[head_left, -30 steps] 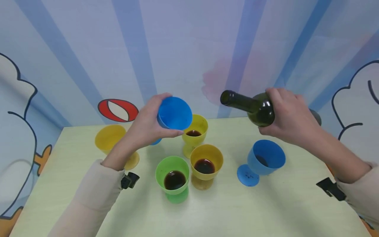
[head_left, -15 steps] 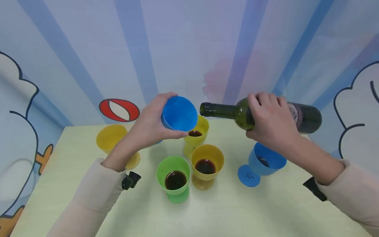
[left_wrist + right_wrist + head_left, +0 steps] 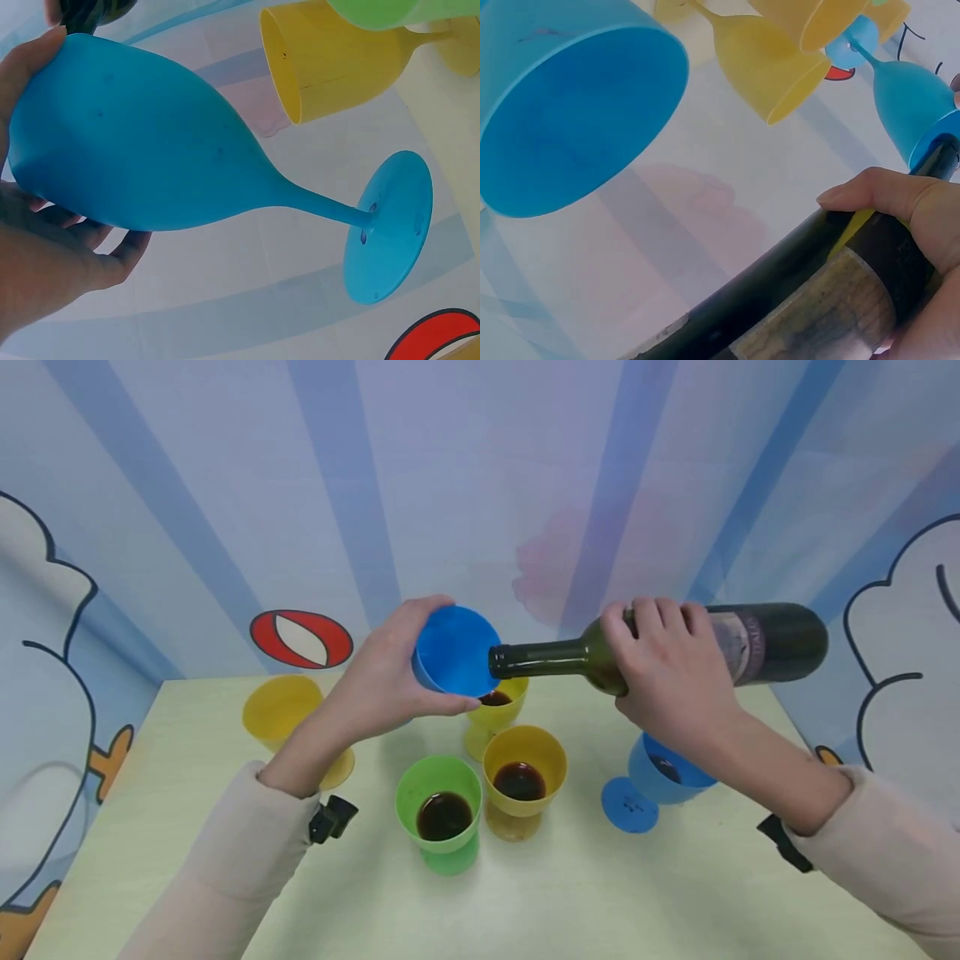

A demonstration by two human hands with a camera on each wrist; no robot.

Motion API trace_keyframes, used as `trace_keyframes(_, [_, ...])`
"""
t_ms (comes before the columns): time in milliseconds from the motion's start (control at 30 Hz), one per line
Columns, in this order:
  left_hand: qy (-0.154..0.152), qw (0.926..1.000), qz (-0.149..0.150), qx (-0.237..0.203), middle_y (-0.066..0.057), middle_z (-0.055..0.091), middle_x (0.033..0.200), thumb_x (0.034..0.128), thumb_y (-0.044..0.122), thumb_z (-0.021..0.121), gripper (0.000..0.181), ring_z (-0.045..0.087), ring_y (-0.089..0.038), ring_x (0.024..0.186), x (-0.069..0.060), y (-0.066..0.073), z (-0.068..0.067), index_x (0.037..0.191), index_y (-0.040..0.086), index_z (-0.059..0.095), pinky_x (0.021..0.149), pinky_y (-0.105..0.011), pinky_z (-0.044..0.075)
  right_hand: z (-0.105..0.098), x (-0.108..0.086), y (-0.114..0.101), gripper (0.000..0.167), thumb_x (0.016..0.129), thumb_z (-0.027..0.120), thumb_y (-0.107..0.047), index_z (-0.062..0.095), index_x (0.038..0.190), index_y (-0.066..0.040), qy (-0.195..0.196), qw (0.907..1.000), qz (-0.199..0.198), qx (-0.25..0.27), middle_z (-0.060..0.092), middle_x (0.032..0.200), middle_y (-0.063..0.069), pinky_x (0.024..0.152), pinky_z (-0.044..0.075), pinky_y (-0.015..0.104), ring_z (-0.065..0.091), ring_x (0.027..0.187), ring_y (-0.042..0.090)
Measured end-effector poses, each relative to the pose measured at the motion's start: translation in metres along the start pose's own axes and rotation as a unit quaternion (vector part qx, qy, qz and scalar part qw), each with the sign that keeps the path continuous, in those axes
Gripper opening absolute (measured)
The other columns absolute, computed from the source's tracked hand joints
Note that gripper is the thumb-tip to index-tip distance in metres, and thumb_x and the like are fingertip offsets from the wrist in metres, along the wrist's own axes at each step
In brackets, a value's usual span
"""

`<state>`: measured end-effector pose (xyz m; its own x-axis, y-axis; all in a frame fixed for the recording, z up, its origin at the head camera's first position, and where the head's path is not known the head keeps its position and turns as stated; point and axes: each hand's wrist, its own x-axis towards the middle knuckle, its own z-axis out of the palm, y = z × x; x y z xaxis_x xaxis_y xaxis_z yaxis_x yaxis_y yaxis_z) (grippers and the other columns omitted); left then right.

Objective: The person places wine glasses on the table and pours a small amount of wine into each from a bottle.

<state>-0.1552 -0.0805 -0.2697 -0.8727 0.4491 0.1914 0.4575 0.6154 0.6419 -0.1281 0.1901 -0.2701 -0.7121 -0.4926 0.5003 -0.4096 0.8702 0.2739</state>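
My left hand [image 3: 390, 668] grips a blue goblet [image 3: 453, 647] by its bowl, up off the table; in the left wrist view the stem and round foot of this goblet [image 3: 172, 142] show whole. My right hand [image 3: 675, 672] holds a dark green wine bottle [image 3: 783, 639] around its shoulder, lying nearly level. The bottle's mouth is at the right rim of the blue goblet, over its opening. No liquid shows inside this goblet. In the right wrist view the bottle [image 3: 757, 277] carries a pale label, and its neck reaches to the goblet [image 3: 915, 97].
Standing below are a green goblet [image 3: 408, 789], an orange-yellow goblet [image 3: 551, 760] and a yellow goblet [image 3: 513, 681], each with dark liquid. A second blue goblet [image 3: 652, 781] with dark liquid is at right, partly behind my right wrist. Another yellow goblet [image 3: 277, 710] stands at left on the table [image 3: 555, 902].
My right hand has brought the bottle leftward and turned it nearly level, so its mouth has come to the goblet's rim. My left hand has shifted slightly right with the goblet.
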Motion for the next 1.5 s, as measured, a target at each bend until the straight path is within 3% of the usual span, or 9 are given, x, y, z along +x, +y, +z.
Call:
trace_keyframes(567, [-0.014, 0.9998, 0.009, 0.007, -0.013, 0.038, 0.135, 0.0644, 0.032, 0.082, 0.091, 0.039, -0.032, 0.119, 0.0, 0.003, -0.002, 0.137, 0.009, 0.033, 0.079, -0.045, 0.05, -0.005, 0.007, -0.008, 0.061, 0.059, 0.079, -0.012, 0.045, 0.107, 0.003, 0.003, 0.999, -0.023, -0.039, 0.053, 0.096, 0.028, 0.078, 0.042, 0.054, 0.05, 0.088, 0.042])
trace_keyframes(1500, [-0.021, 0.9997, 0.001, 0.011, -0.013, 0.04, 0.135, 0.0643, 0.033, 0.082, 0.091, 0.041, -0.032, 0.117, -0.001, 0.006, -0.003, 0.138, 0.009, 0.033, 0.08, -0.045, 0.05, -0.009, 0.009, -0.01, 0.051, 0.068, 0.073, -0.007, 0.045, 0.109, 0.003, 0.021, 0.9981, -0.018, -0.055, 0.053, 0.097, 0.029, 0.079, 0.042, 0.053, 0.05, 0.088, 0.043])
